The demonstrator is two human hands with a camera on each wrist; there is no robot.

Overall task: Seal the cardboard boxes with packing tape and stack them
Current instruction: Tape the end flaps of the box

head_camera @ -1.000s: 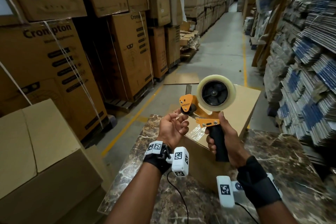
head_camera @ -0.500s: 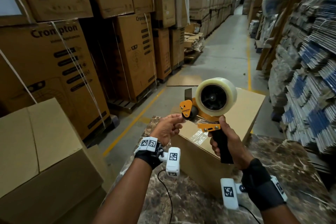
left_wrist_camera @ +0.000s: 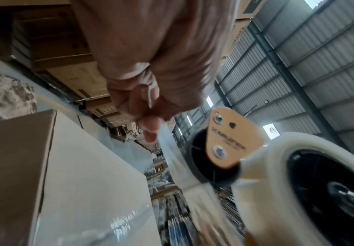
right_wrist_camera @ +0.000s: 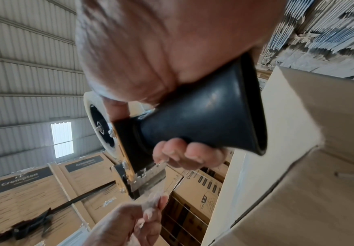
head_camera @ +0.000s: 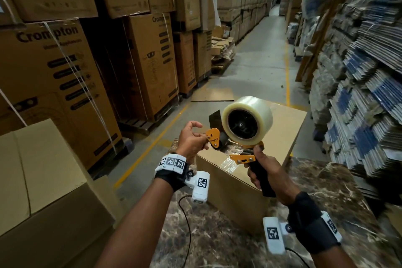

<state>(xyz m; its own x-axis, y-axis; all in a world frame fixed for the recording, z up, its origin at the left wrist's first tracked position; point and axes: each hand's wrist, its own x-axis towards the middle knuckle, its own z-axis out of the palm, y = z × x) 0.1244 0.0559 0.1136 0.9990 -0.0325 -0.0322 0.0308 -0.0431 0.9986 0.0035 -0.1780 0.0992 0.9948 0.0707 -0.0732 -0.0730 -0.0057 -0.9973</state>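
My right hand grips the black handle of an orange tape dispenser that carries a clear tape roll, held up above the cardboard box. My left hand pinches the loose tape end at the dispenser's front roller. In the right wrist view the serrated blade shows with the left fingers just below it. The box rests on a marble table and has a shiny tape strip at its near edge.
A large plain carton stands close at the left. Tall stacks of printed cartons line the left of the aisle, and bundles of flattened cartons fill the right. A flat cardboard sheet lies on the concrete floor.
The dispenser and both hands have risen slightly and shifted right over the box. My left fingers have closed on the tape end at the roller.
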